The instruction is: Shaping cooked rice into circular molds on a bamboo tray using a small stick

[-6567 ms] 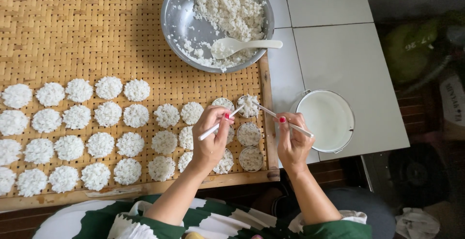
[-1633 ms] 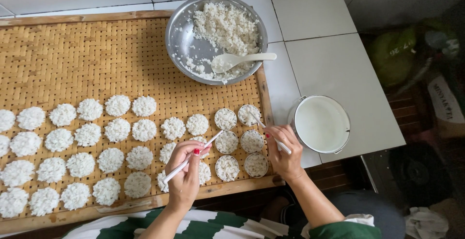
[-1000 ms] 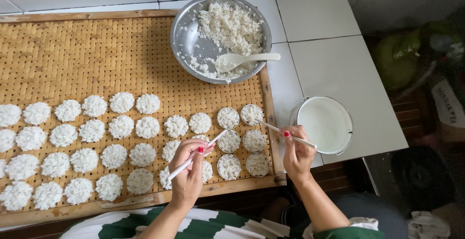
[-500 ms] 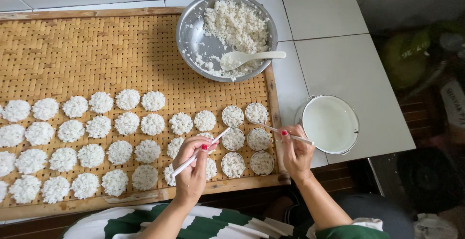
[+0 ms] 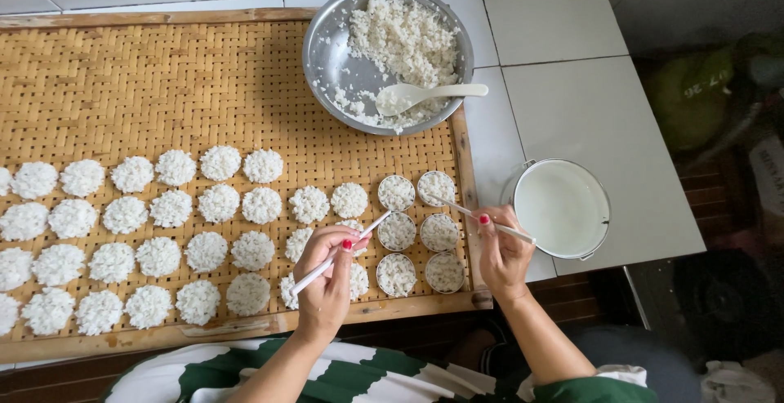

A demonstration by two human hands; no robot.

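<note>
Where the woven bamboo tray (image 5: 122,76) with its wooden frame covers the left of the white tiled counter (image 5: 572,101), rows of round white rice cakes (image 5: 175,207) lie flat on the lower half of the weave, while the upper half is bare. Near the tray's front edge the left hand (image 5: 325,268) is closed around a thin white stick (image 5: 339,253), pinched between thumb and fingers, its tip reaching a rice cake held in a small round ring mould (image 5: 398,231). Six such ringed cakes sit in two columns at the tray's right end. Above them, a round steel bowl (image 5: 327,52) rests on the tray's upper right corner, holding loose cooked white rice (image 5: 404,40) and a white plastic spoon (image 5: 429,94) lying across it. The right hand (image 5: 502,252), over the tray's right frame, grips a second thin white stick (image 5: 469,211) whose tip touches the ringed cake at the top right. Just beside that hand, on the counter, stands a small round metal pot of whitish liquid (image 5: 562,207). Past the counter's right edge the floor is dark and cluttered; a green object (image 5: 702,101) lies there, too blurred to identify.
</note>
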